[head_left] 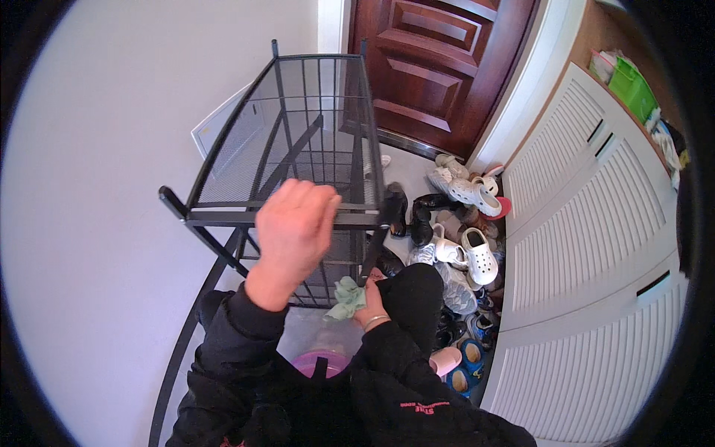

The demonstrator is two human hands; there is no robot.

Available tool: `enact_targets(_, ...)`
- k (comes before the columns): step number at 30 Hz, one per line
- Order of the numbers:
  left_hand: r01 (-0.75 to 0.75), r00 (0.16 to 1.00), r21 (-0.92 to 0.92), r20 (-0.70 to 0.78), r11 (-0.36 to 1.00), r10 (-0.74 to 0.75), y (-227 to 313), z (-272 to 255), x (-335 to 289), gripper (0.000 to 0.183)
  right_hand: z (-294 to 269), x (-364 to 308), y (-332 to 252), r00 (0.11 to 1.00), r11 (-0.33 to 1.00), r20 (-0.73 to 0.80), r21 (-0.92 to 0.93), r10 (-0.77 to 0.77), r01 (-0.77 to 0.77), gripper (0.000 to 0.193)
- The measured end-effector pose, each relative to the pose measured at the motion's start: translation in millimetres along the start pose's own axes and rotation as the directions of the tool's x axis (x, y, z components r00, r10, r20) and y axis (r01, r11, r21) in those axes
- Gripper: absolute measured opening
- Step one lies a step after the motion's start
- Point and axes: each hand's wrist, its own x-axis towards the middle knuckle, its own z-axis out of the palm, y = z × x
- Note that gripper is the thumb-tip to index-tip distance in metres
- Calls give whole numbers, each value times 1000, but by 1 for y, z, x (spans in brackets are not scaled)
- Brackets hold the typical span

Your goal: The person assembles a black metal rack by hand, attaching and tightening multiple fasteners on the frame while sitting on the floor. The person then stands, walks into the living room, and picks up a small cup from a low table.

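In front of me stands a black metal rack with mesh shelves and side bars. My left hand is closed in a fist over the front bar of its top tier, the fingers wrapped down out of sight. Lower down, beside the rack's front right leg, my right hand holds a crumpled pale green cloth. The fingertips of that hand are partly hidden near the leg.
Many shoes lie heaped right of the rack, among them a white clog. A white louvered cabinet lines the right side. A green basket sits on it. Behind is a brown door. A pink basin is below me.
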Motion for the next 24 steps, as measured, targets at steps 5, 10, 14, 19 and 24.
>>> enact_targets(5,25,999,-21,41,999,-24,3,-30,-12,8,-24,20,13,973,973,29,24,231,-232,34)
enact_targets(10,8,998,-43,62,999,-5,34,-61,-35,8,-65,11,36,949,939,272,-340,157,-58,34)
enact_targets(14,-43,994,-49,96,998,48,55,-82,-54,11,-90,17,59,942,813,329,-530,-65,241,33)
enact_targets(19,-31,996,-74,76,997,36,64,-90,-90,9,-86,45,46,981,845,154,-504,-117,180,27)
enact_targets(24,-8,996,-123,91,992,19,52,-85,-139,9,-80,81,27,998,917,-17,-396,-68,55,24)
